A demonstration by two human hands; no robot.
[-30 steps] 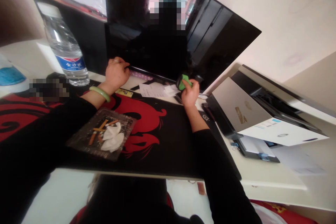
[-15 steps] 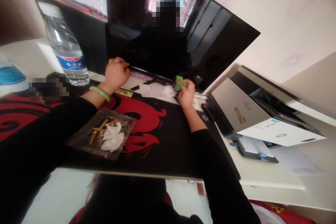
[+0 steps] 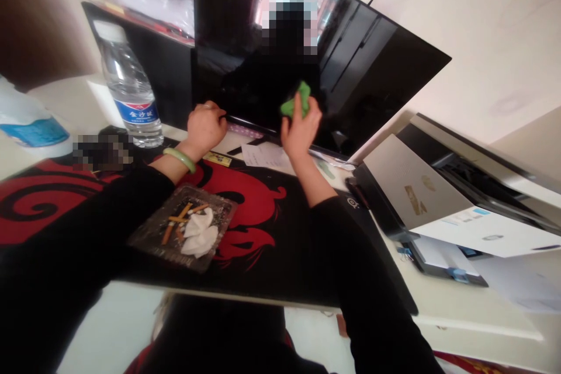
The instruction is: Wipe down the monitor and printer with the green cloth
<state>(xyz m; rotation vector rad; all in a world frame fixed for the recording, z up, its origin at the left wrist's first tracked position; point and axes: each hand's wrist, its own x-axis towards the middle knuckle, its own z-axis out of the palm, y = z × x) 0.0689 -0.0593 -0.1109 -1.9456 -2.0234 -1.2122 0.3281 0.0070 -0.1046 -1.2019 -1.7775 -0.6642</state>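
Observation:
A green cloth [image 3: 300,100] is bunched under the fingers of my right hand [image 3: 303,128], against the lower part of the black monitor's screen [image 3: 372,64]. My left hand [image 3: 207,128], with a pale green bangle [image 3: 179,159] at the wrist, is closed at the monitor's lower left edge and seems to grip it; its fingertips are partly hidden. Below the hands a clear ashtray [image 3: 144,228] rests on the black and red desk mat [image 3: 284,245]. Cigarette butts and a crumpled white tissue [image 3: 200,234] lie inside it.
A water bottle [image 3: 138,108] stands left of the monitor, with a blue-labelled bottle [image 3: 33,123] farther left. Papers [image 3: 263,155] lie under the screen. At the right sits a printer [image 3: 438,187] with its paper tray [image 3: 442,257]. The desk's front edge runs near my body.
My right hand has lifted the green cloth from the monitor's bottom edge up onto the screen. My left hand stays at the edge; the whole view has shifted slightly.

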